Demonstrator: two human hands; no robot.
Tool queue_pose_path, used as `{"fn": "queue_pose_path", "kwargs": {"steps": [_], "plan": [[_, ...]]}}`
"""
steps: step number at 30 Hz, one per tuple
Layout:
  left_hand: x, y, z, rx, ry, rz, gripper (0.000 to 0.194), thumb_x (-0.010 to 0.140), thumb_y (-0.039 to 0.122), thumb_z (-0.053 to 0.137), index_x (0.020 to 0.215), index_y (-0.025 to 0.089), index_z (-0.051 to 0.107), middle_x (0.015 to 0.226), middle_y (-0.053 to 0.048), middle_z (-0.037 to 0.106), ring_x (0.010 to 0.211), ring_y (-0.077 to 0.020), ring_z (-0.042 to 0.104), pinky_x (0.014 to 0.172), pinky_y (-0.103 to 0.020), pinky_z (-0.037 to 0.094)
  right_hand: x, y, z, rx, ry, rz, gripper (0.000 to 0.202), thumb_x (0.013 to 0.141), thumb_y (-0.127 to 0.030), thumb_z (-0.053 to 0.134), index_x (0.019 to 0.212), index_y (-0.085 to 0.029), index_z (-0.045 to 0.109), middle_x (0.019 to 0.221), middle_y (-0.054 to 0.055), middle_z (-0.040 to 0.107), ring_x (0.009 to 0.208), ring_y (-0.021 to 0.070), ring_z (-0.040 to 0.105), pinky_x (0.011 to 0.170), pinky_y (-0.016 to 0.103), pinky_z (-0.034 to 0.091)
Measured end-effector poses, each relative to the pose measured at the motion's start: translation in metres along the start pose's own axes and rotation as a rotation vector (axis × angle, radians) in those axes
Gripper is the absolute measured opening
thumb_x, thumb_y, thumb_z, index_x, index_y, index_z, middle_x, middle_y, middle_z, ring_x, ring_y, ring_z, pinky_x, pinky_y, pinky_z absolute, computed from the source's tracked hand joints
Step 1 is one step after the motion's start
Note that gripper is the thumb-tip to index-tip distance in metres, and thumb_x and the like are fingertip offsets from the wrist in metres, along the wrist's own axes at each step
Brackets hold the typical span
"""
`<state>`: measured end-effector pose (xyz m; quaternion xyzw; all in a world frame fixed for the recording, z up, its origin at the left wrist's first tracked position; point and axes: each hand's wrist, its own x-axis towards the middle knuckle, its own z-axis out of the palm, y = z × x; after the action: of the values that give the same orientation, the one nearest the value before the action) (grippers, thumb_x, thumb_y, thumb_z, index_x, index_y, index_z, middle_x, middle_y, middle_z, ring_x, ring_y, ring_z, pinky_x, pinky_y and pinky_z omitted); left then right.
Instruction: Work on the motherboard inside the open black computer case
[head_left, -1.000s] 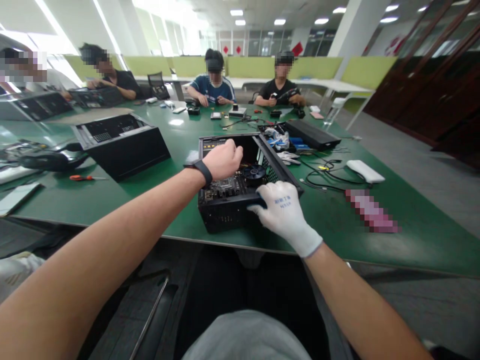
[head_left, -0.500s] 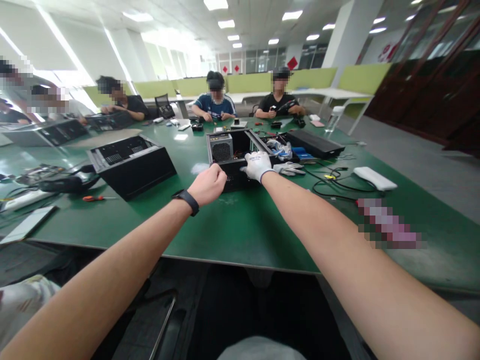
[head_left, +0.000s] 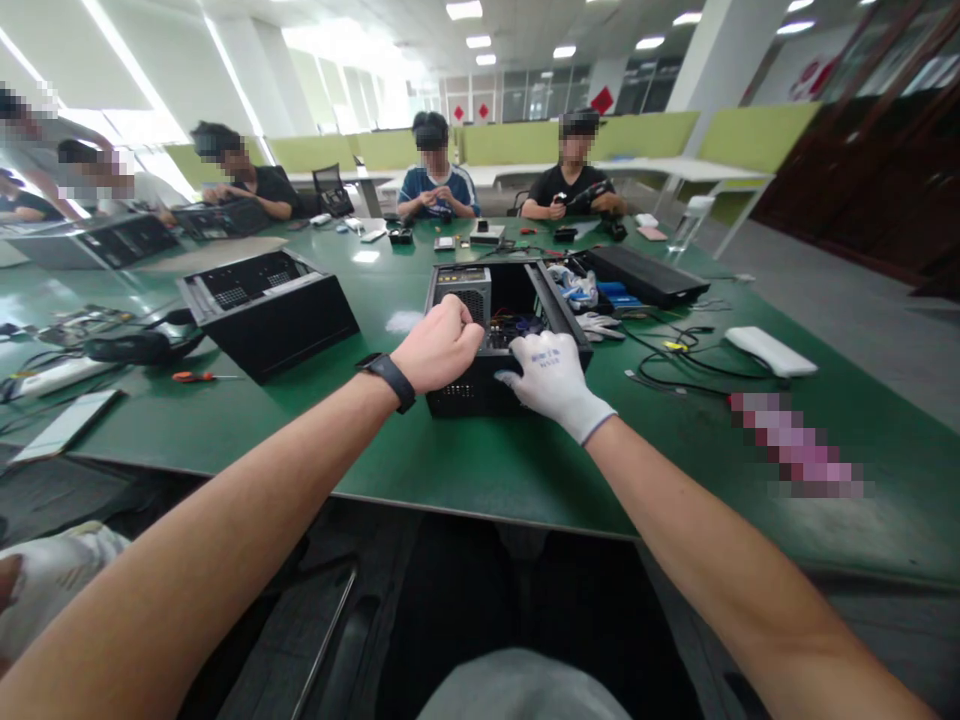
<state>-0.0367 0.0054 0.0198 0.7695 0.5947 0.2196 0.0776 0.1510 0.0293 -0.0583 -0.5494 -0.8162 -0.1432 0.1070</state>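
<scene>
A black computer case (head_left: 480, 408) lies on the green table in front of me with its upper side uncovered. Inside it, a grey power supply (head_left: 474, 283) sits at the left, with wires beside it. My left hand (head_left: 442, 345), bare with a dark watch on the wrist, is closed above the case's near left part. What its fingers hold, if anything, is hidden. In a white glove, my right hand (head_left: 551, 380) grips the near edge of the case at the right, thumb on the near face and fingers over the rim.
Left of the case rests another black computer case (head_left: 277, 325), tilted, with an orange-handled screwdriver (head_left: 196, 377) close by. To the right are loose gloves (head_left: 598, 326), a black panel (head_left: 645, 276), cables and a white box (head_left: 771, 351). Several people sit across the table.
The case has come closer to me and shifted right, with my right hand on it. My left hand has risen from the near left corner to above the case.
</scene>
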Motion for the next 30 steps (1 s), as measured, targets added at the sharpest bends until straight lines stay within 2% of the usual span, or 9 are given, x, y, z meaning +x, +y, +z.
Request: {"fn": "queue_pose_path", "kwargs": {"steps": [2, 4, 8, 11, 14, 17, 19, 23, 30], "plan": [[0.001, 0.005, 0.006, 0.066, -0.094, 0.007, 0.018, 0.093, 0.023, 0.045, 0.109, 0.018, 0.052, 0.114, -0.014, 0.066, 0.103, -0.0230, 0.063, 0.088, -0.034, 0.050, -0.033, -0.005, -0.011, 0.011, 0.006, -0.016, 0.040, 0.093, -0.055, 0.055, 0.104, -0.018, 0.062, 0.102, 0.013, 0.067, 0.095, 0.0277, 0.055, 0.079, 0.039, 0.028], [-0.001, 0.007, 0.017, 0.153, -0.238, 0.018, 0.029, 0.092, 0.021, 0.050, 0.120, 0.014, 0.050, 0.119, -0.018, 0.067, 0.104, -0.0238, 0.066, 0.087, -0.033, 0.051, -0.066, -0.009, -0.022, 0.023, 0.006, -0.031, 0.037, 0.092, -0.055, 0.057, 0.100, -0.020, 0.062, 0.098, 0.011, 0.067, 0.093, 0.0271, 0.054, 0.078, 0.039, 0.026], [-0.009, 0.012, 0.041, 0.359, -0.524, 0.063, 0.045, 0.090, 0.019, 0.057, 0.131, 0.005, 0.048, 0.118, -0.024, 0.070, 0.104, -0.0280, 0.070, 0.085, -0.033, 0.053, -0.124, -0.014, -0.041, 0.084, 0.035, -0.063, 0.035, 0.088, -0.054, 0.065, 0.097, -0.020, 0.064, 0.090, 0.007, 0.065, 0.089, 0.0262, 0.052, 0.079, 0.039, 0.025], [-0.012, 0.022, 0.053, 0.498, -0.625, 0.082, 0.049, 0.086, 0.020, 0.065, 0.131, 0.003, 0.055, 0.123, -0.026, 0.069, 0.111, -0.0307, 0.069, 0.088, -0.033, 0.054, -0.157, -0.016, -0.050, 0.152, 0.065, -0.100, 0.031, 0.086, -0.050, 0.069, 0.096, -0.021, 0.064, 0.087, 0.005, 0.064, 0.085, 0.0247, 0.051, 0.078, 0.039, 0.025], [-0.011, 0.035, 0.060, 0.571, -0.703, 0.107, 0.043, 0.079, 0.017, 0.071, 0.121, 0.008, 0.069, 0.122, -0.022, 0.072, 0.114, -0.0304, 0.068, 0.093, -0.031, 0.054, -0.180, -0.018, -0.056, 0.190, 0.086, -0.118, 0.028, 0.085, -0.047, 0.070, 0.096, -0.022, 0.065, 0.084, 0.005, 0.063, 0.082, 0.0238, 0.050, 0.077, 0.038, 0.025], [-0.007, 0.042, 0.067, 0.630, -0.788, 0.111, 0.037, 0.071, 0.015, 0.078, 0.107, 0.012, 0.078, 0.113, -0.017, 0.076, 0.110, -0.0308, 0.070, 0.093, -0.030, 0.055, -0.194, -0.021, -0.060, 0.213, 0.096, -0.114, 0.026, 0.084, -0.045, 0.071, 0.095, -0.022, 0.066, 0.082, 0.005, 0.063, 0.081, 0.0232, 0.049, 0.078, 0.038, 0.026], [-0.003, 0.042, 0.072, 0.658, -0.796, 0.078, 0.041, 0.065, 0.015, 0.083, 0.106, 0.013, 0.080, 0.110, -0.017, 0.077, 0.108, -0.0315, 0.071, 0.092, -0.031, 0.057, -0.198, -0.023, -0.062, 0.221, 0.102, -0.111, 0.025, 0.083, -0.044, 0.072, 0.094, -0.022, 0.066, 0.082, 0.005, 0.063, 0.080, 0.0234, 0.049, 0.077, 0.038, 0.026], [0.001, 0.034, 0.085, 0.672, -0.790, 0.048, 0.051, 0.057, 0.014, 0.088, 0.108, 0.013, 0.080, 0.112, -0.017, 0.077, 0.108, -0.0330, 0.071, 0.092, -0.033, 0.058, -0.200, -0.025, -0.063, 0.222, 0.106, -0.098, 0.025, 0.081, -0.043, 0.073, 0.093, -0.023, 0.066, 0.081, 0.005, 0.064, 0.079, 0.0240, 0.049, 0.077, 0.039, 0.027], [0.006, 0.018, 0.100, 0.667, -0.792, 0.045, 0.056, 0.051, 0.019, 0.092, 0.106, 0.016, 0.080, 0.111, -0.017, 0.077, 0.106, -0.0326, 0.071, 0.091, -0.033, 0.058, -0.199, -0.026, -0.062, 0.225, 0.105, -0.099, 0.026, 0.080, -0.044, 0.074, 0.095, -0.023, 0.066, 0.081, 0.004, 0.063, 0.079, 0.0247, 0.049, 0.076, 0.040, 0.027]]}}
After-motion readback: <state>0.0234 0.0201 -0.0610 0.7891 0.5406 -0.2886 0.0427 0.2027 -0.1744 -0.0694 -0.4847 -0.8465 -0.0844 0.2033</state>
